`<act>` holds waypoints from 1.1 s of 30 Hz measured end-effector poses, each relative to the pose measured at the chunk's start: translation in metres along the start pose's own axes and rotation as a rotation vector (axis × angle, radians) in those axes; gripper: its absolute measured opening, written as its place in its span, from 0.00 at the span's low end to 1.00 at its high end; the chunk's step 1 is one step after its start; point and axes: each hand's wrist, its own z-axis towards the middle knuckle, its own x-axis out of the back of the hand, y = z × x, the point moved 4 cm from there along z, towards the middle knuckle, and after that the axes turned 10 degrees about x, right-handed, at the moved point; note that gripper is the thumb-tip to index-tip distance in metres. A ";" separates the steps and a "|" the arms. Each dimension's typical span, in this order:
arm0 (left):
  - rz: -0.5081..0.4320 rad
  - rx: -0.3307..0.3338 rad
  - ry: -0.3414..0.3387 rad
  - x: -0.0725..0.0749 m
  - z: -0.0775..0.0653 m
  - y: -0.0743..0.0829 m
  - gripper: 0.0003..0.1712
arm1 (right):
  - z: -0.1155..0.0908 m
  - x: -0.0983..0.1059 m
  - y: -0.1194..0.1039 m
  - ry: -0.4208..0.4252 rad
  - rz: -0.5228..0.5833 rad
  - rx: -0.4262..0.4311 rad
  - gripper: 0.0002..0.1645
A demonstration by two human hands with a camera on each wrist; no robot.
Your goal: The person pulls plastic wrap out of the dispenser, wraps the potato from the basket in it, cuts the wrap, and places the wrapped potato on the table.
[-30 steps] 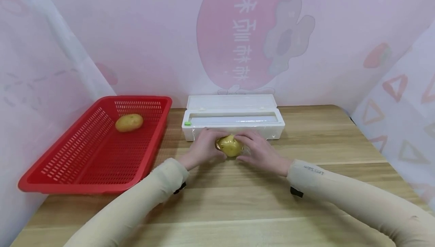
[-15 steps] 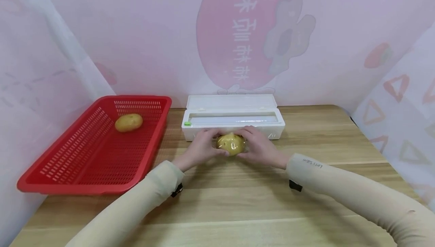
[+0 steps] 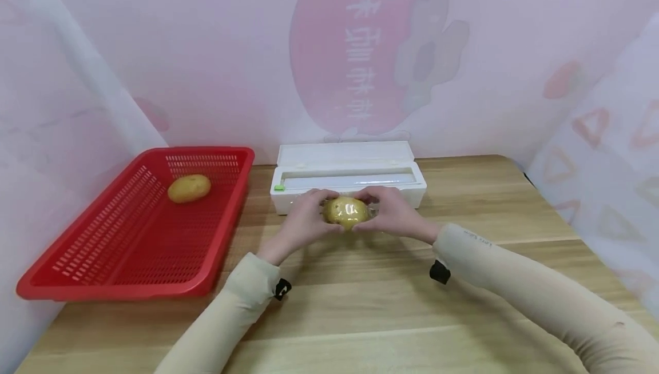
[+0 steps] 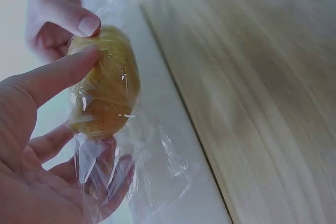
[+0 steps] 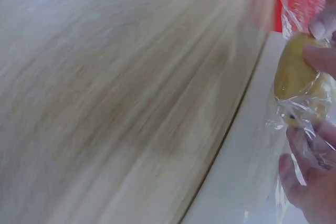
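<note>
A yellow potato (image 3: 346, 213) wrapped in clear cling film is held between both hands, just in front of a white cling film dispenser (image 3: 350, 175). My left hand (image 3: 304, 222) grips its left end, thumb on the near face. From the other side my right hand (image 3: 392, 214) grips the right end. In the left wrist view, loose film (image 4: 157, 166) trails past the left fingers beside the potato (image 4: 109, 90). The right wrist view shows film gathered around the potato (image 5: 294, 74), with part of the right hand cut off by the frame edge.
A red plastic basket (image 3: 218, 248) stands at the left with a bare potato (image 3: 189, 189) in it. The dispenser's lid (image 3: 346, 153) is raised at the back, and a green slider (image 3: 279, 187) sits at its left end. Wooden table (image 3: 370, 317) lies beneath.
The wrapped potato has turned in my hands and sits slightly higher in the head view. Both hands have shifted their hold with it. The head view has moved a little.
</note>
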 end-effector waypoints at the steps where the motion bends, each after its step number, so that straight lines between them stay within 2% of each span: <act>1: -0.016 0.005 0.004 0.001 0.000 0.000 0.40 | 0.000 0.001 0.001 0.001 0.031 -0.042 0.37; 3: -0.020 0.006 0.007 0.000 0.001 -0.002 0.42 | 0.001 0.003 0.003 0.006 0.069 -0.103 0.37; 5: -0.011 -0.003 0.015 -0.001 0.002 -0.002 0.45 | 0.002 0.005 0.003 0.019 0.079 -0.130 0.37; 10: 0.011 -0.002 0.042 -0.003 0.002 -0.005 0.46 | 0.005 0.008 0.001 0.021 0.061 -0.126 0.36; 17: 0.028 -0.045 0.064 -0.004 0.000 -0.012 0.44 | 0.007 0.009 -0.001 -0.052 0.043 -0.133 0.35; 20: 0.048 -0.057 0.081 -0.004 -0.002 -0.015 0.42 | 0.007 0.011 -0.006 -0.069 -0.030 -0.120 0.39; 23: 0.061 -0.061 0.088 -0.004 -0.002 -0.017 0.41 | 0.005 0.017 -0.019 -0.027 -0.213 -0.071 0.45; 27: 0.060 -0.083 0.087 -0.003 0.000 -0.017 0.40 | 0.002 0.021 -0.042 0.065 -0.410 0.077 0.45; 30: 0.066 -0.097 0.087 -0.003 0.000 -0.015 0.38 | 0.003 0.015 -0.048 0.082 -0.469 0.191 0.42; 33: 0.109 -0.111 0.097 -0.002 0.000 -0.013 0.35 | 0.004 0.006 -0.040 0.076 -0.497 0.234 0.42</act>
